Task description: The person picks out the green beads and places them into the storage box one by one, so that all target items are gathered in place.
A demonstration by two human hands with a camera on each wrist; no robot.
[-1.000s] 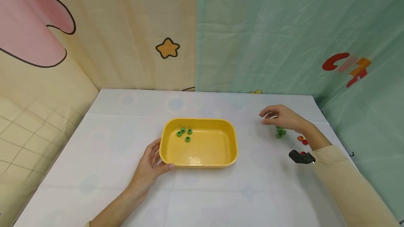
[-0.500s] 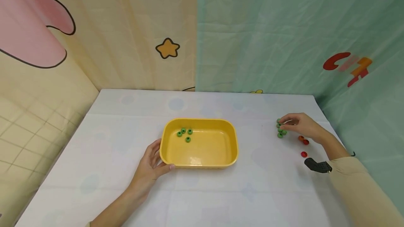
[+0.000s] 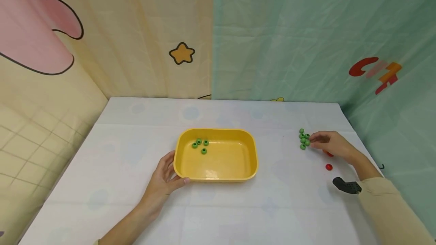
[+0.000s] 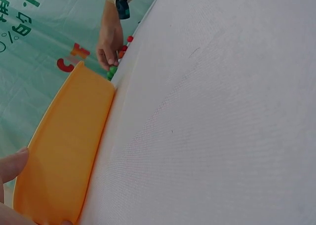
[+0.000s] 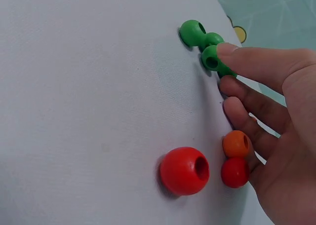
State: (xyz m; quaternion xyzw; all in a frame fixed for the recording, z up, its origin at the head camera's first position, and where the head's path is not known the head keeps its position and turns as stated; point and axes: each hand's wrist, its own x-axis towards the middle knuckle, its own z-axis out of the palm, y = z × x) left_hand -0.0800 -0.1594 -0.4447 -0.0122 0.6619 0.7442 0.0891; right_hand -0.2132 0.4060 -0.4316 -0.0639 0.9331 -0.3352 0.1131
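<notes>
Your right hand point(image 3: 332, 147) lies low on the tabletop point(image 3: 136, 169) at its right side, the fingers point(image 5: 256, 67) only slightly bent and reaching into a small cluster of green beads point(image 3: 304, 139). In the right wrist view a fingertip touches one green bead point(image 5: 212, 59), but nothing is pinched or lifted; the hand holds no bead that can be seen. Just under your palm sit an orange bead point(image 5: 236, 143) and a small red bead point(image 5: 235, 172), and a larger red bead point(image 5: 183, 170) lies just beside them on the cloth.

Your left hand point(image 3: 162, 182) rests against the near left corner of the yellow tray point(image 3: 250, 162), thumb along the front wall and fingers against the left wall, loosely curved around the corner. The tray stands in the middle of the tabletop, well apart from the loose beads. Four green beads point(image 3: 200, 145) lie together in its far left part.
</notes>
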